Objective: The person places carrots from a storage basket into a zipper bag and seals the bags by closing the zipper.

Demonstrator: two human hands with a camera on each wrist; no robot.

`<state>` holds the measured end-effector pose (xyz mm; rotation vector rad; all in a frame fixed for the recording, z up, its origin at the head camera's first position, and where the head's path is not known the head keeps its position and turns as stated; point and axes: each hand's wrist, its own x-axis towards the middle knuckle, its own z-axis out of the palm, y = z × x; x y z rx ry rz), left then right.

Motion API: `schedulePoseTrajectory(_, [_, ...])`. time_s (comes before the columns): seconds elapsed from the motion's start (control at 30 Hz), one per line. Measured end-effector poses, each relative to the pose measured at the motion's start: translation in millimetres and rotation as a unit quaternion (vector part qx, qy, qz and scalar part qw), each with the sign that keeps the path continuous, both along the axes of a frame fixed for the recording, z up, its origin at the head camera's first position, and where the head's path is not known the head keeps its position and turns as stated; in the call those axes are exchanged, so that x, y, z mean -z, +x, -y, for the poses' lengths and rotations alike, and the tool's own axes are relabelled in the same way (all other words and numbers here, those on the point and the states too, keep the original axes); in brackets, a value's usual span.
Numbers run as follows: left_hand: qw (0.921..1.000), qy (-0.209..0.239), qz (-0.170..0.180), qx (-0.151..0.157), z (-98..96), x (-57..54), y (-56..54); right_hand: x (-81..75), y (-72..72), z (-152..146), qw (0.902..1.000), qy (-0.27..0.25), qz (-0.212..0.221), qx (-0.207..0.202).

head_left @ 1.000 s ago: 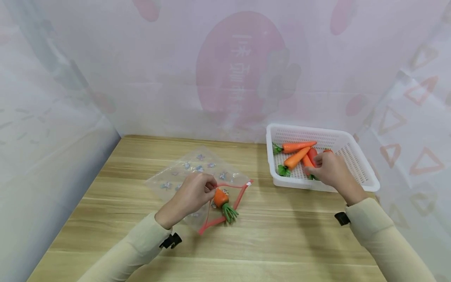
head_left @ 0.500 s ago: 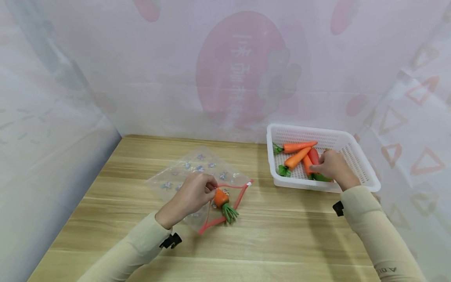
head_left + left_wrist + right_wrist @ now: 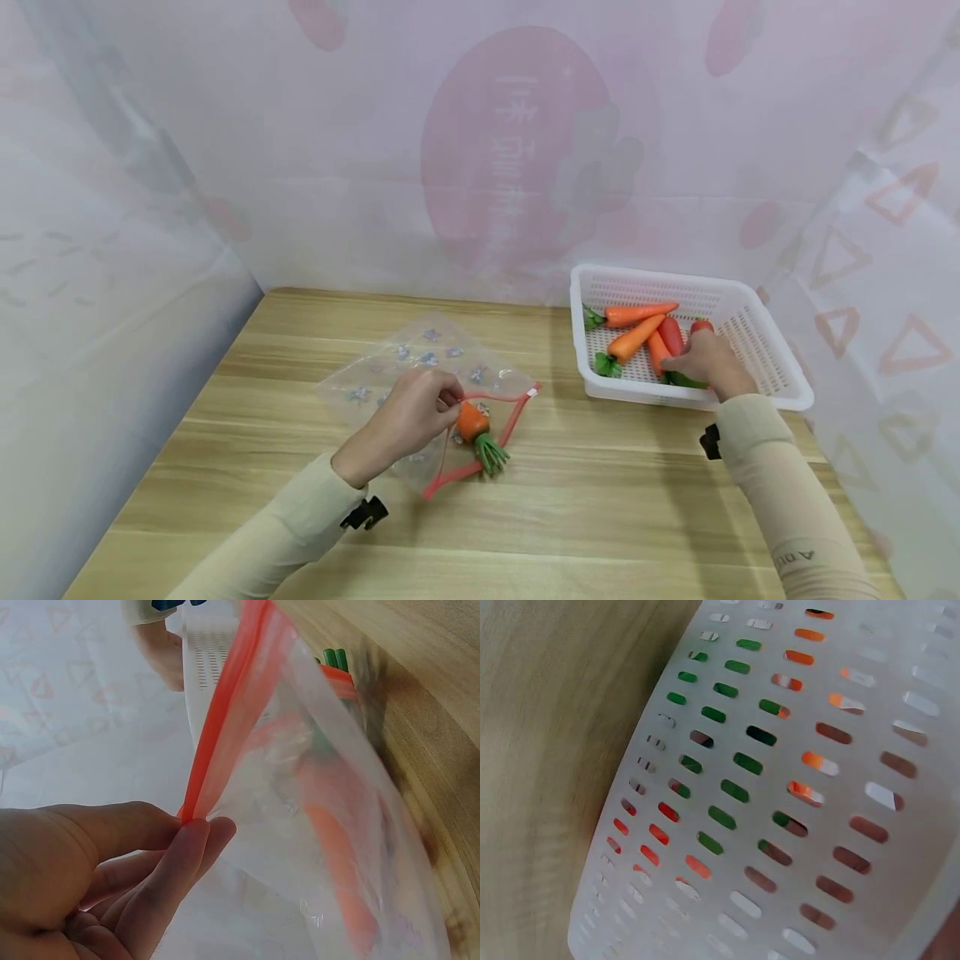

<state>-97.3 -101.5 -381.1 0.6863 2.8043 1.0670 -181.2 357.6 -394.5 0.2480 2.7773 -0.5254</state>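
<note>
My left hand (image 3: 416, 412) pinches the red zip edge of a clear printed zip bag (image 3: 442, 346) between thumb and fingers. The bag's mouth stands open, and a carrot (image 3: 473, 423) lies in it with its green top poking out. In the left wrist view, the carrot's orange body (image 3: 334, 832) shows through the plastic. My right hand (image 3: 708, 362) reaches into a white basket (image 3: 780, 354), over a green vegetable (image 3: 684, 380) whose kind is unclear. Its fingertips are hidden. The right wrist view looks at the slotted basket wall (image 3: 870, 825), with green, red and orange behind it.
Several carrots lie in the basket, among them one along the back (image 3: 637, 314) and one slanted (image 3: 633, 337). A red vegetable (image 3: 701, 325) sits beyond my right hand. Pale printed sheets (image 3: 360, 208) enclose the wooden table (image 3: 570, 508) behind and at the sides.
My right hand has gone lower and slightly right in the basket, and the green vegetable now shows under it. The left hand, bag and bagged carrot have stayed in place.
</note>
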Motion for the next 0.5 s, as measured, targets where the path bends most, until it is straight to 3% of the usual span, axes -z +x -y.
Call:
schedulePoseTrajectory(0.2, [1.0000, -0.002, 0.003, -0.002, 1.8, 1.1, 1.3, 3.6, -2.3, 7, 0.9997, 0.013, 0.017, 0.008])
schedulePoseTrajectory(0.5, [0.9999, -0.005, 0.012, 0.003, 2.8, 0.6, 3.2, 13.6, -1.9, 11, 0.9992, 0.040, -0.004, 0.007])
